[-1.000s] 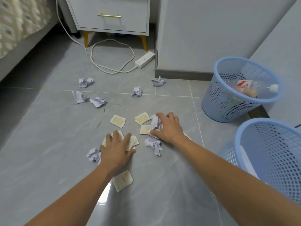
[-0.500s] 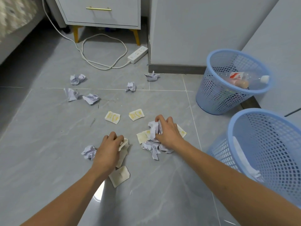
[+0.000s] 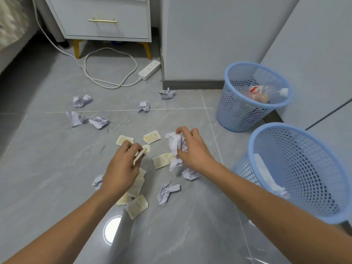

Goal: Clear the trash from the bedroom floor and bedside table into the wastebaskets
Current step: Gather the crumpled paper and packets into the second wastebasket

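While my left hand [image 3: 122, 164] pinches a yellow packet [image 3: 141, 154], my right hand [image 3: 192, 151] clutches crumpled paper [image 3: 176, 147] at frame centre.

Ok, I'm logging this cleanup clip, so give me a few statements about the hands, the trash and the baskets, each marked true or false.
1. The right hand grips crumpled white paper. True.
2. The left hand is empty. False: it pinches a yellowish packet.
3. The far basket holds a plastic bottle. True.
4. The near basket is empty. False: white paper lies inside.
5. The floor is cleared. False: paper balls and packets lie scattered.
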Tool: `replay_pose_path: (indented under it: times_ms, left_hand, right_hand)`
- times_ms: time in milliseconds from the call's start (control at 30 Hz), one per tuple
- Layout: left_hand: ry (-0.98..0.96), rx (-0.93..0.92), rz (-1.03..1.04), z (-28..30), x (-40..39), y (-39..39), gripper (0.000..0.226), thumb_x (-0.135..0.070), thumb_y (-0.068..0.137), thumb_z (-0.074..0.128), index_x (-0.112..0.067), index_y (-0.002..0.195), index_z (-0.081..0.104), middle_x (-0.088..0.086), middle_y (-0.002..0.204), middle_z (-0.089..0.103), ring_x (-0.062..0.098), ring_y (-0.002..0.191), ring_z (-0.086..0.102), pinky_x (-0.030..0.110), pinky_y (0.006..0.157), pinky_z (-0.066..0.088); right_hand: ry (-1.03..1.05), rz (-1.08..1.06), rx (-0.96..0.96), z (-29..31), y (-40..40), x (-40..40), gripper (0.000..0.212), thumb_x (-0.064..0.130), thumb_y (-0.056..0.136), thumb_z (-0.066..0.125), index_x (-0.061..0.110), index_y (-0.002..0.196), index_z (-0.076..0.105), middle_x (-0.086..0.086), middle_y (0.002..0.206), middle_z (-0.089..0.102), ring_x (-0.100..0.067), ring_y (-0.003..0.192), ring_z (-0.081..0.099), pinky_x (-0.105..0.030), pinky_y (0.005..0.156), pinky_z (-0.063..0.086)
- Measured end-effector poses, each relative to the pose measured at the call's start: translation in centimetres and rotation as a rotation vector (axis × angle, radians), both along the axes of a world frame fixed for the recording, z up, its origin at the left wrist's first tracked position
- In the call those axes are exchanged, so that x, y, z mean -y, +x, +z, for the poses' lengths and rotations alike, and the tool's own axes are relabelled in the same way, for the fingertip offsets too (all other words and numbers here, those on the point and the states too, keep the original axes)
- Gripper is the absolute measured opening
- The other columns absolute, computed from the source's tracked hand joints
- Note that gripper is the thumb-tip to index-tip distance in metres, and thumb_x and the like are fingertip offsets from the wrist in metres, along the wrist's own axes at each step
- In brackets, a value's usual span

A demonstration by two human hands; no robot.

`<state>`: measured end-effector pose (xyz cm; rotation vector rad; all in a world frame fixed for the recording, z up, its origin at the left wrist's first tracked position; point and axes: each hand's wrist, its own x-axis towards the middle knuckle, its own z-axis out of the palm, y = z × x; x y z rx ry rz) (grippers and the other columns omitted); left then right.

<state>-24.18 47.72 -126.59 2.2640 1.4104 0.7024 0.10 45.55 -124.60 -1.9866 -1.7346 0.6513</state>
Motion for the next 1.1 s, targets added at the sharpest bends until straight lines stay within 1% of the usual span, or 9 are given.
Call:
replay_pose_path:
  times_ms: [233,333,467,567,667,733,833,933,1100]
  left_hand:
    - [0.141,0.131,-0.125,8.1,-0.9,7.4,0.005,-0.016,0.099,0.061,-0.016,0.104,0.061,-0.003,0.100,0.049,0.018,0.077,0.048,0.034,0.064,0.038]
    - [0.193,0.190,-0.189,11.4,-0.4,12.9,0.008,-0.017,0.099,0.062,-0.012,0.105,0.062,0.002,0.103,0.053,0.019,0.082,0.049,0.031,0.069,0.038]
    - [0.219,0.275,-0.372,13.8,2.5,21.3,0.007,-0.016,0.098,0.063,-0.012,0.104,0.063,0.004,0.100,0.054,0.022,0.082,0.051,0.034,0.069,0.040]
    - [0.184,0.205,-0.525,13.5,4.8,26.3,0.008,-0.024,0.098,0.063,-0.019,0.104,0.060,0.000,0.100,0.052,0.025,0.083,0.055,0.038,0.064,0.045]
    - [0.169,0.002,-0.595,11.9,6.5,29.4,0.010,-0.032,0.099,0.059,-0.024,0.105,0.059,-0.001,0.100,0.053,0.026,0.082,0.056,0.036,0.062,0.042]
    - [0.191,-0.180,-0.608,11.3,7.3,30.3,0.014,-0.031,0.095,0.059,-0.028,0.109,0.061,-0.002,0.103,0.058,0.028,0.092,0.061,0.039,0.070,0.048]
    - [0.146,-0.357,-0.630,11.5,7.9,30.5,0.049,-0.031,0.090,0.062,-0.036,0.138,0.055,-0.002,0.119,0.063,0.026,0.117,0.057,0.040,0.090,0.046]
    - [0.104,-0.299,-0.631,12.2,8.2,29.4,0.064,-0.033,0.089,0.065,-0.034,0.150,0.045,-0.002,0.129,0.061,0.024,0.125,0.051,0.039,0.094,0.049]
    - [0.186,-0.038,-0.500,12.2,7.0,23.7,0.031,-0.031,0.092,0.060,-0.026,0.122,0.063,-0.004,0.110,0.064,0.022,0.105,0.056,0.040,0.078,0.053]
  right_hand:
    - [0.224,-0.055,-0.110,11.5,3.4,3.9,0.051,0.027,0.090,0.075,0.042,0.125,0.042,0.001,0.117,0.043,-0.017,0.100,0.054,-0.023,0.076,0.044]
    - [0.341,-0.166,-0.127,15.6,7.8,6.7,0.051,0.026,0.088,0.077,0.041,0.123,0.045,0.001,0.120,0.046,-0.006,0.096,0.057,-0.021,0.076,0.048]
    - [0.296,-0.361,-0.032,17.0,15.4,12.5,0.052,0.022,0.084,0.077,0.035,0.124,0.049,0.002,0.111,0.044,-0.004,0.091,0.055,-0.011,0.070,0.040]
    - [0.128,-0.441,0.099,14.8,19.5,16.2,0.057,0.021,0.078,0.080,0.036,0.124,0.048,0.000,0.108,0.041,-0.018,0.087,0.056,-0.017,0.068,0.040]
    - [-0.042,-0.438,0.172,12.1,21.5,18.4,0.061,0.023,0.075,0.081,0.038,0.121,0.044,-0.002,0.110,0.040,-0.032,0.093,0.057,-0.036,0.078,0.048]
    - [-0.115,-0.432,0.204,10.7,22.2,19.2,0.063,0.027,0.073,0.082,0.037,0.122,0.043,-0.003,0.114,0.039,-0.036,0.100,0.055,-0.038,0.084,0.047]
    - [-0.204,-0.389,0.239,10.0,22.6,19.7,0.072,0.029,0.072,0.083,0.040,0.130,0.041,-0.002,0.119,0.038,-0.034,0.109,0.052,-0.037,0.085,0.044]
    - [-0.224,-0.360,0.279,10.7,22.0,19.9,0.076,0.032,0.074,0.081,0.040,0.138,0.040,-0.002,0.130,0.041,-0.029,0.114,0.049,-0.039,0.088,0.048]
    - [0.043,-0.356,0.288,12.3,17.8,17.8,0.043,0.028,0.084,0.071,0.031,0.124,0.056,0.009,0.120,0.050,-0.018,0.117,0.055,-0.041,0.092,0.052]
